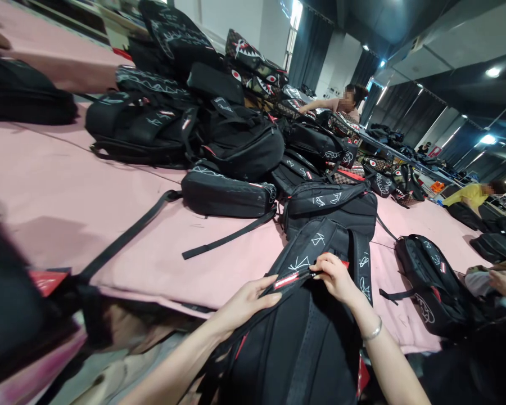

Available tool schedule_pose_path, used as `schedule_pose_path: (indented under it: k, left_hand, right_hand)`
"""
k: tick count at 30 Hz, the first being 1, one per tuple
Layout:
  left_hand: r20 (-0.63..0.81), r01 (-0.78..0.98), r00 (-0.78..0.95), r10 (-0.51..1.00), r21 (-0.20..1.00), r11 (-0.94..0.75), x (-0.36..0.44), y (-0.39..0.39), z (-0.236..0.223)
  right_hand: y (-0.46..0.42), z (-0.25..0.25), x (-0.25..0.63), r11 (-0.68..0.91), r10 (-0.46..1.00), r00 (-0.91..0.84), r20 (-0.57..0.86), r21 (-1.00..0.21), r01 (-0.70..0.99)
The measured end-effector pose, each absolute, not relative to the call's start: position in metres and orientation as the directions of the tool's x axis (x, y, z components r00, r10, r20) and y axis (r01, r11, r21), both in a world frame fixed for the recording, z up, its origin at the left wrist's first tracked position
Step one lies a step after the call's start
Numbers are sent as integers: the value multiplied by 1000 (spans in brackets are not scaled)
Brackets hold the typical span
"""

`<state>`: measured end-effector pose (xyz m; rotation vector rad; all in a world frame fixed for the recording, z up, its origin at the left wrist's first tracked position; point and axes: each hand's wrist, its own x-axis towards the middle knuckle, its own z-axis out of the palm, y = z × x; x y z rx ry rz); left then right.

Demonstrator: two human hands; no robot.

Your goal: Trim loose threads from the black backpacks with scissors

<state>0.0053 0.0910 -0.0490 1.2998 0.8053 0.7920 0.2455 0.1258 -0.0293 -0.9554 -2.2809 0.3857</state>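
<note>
Long pink-covered table (219,275): black fabric backpack with white line drawings (430,284) lay by the near edge; oblong black fabric bag (227,194) lay farther in; camouflage shark-face bags (257,84) were piled toward the far edge.

backpack (278,351): black, white scribbles on straps (316,242) | strap label (287,280): red and white | tabletop (160,275): plain pink | shark-face bag (255,81): camo, red eyes, white teeth | bracelet (373,330): silver | co-worker's top (468,194): yellow

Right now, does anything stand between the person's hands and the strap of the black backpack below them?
Nothing visible does: the left hand grips the strap by its red label, and the right hand pinches its edge farther along. Another backpack lies just beyond, not in between.
</note>
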Motion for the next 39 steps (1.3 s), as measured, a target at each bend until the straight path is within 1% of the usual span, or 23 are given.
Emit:
schedule_pose_path:
  k: [9, 14, 19, 33, 39]
  left_hand:
    - [-21, -75, 516, 856, 995, 69, 11, 93, -50]
    - [-35, -56, 513, 857, 996, 74, 10, 94, -49]
    - [-21, -40, 514, 857, 998, 48, 11, 94, -48]
    - [6, -35, 466, 885, 999, 12, 22, 89, -33]
    - [24, 15, 450, 892, 999, -34, 26, 88, -28]
  right_hand:
    - [125, -36, 247, 703, 711, -528, 465, -447, 553]
    - [126, -36, 252, 695, 719, -475, 508, -503, 514]
    - [127, -30, 258, 704, 709, -530, 466, -516, 487]
    - [120, -21, 245, 727, 686, -588, 428, -406, 553]
    - [116, -16, 242, 737, 676, -598, 431, -422, 528]
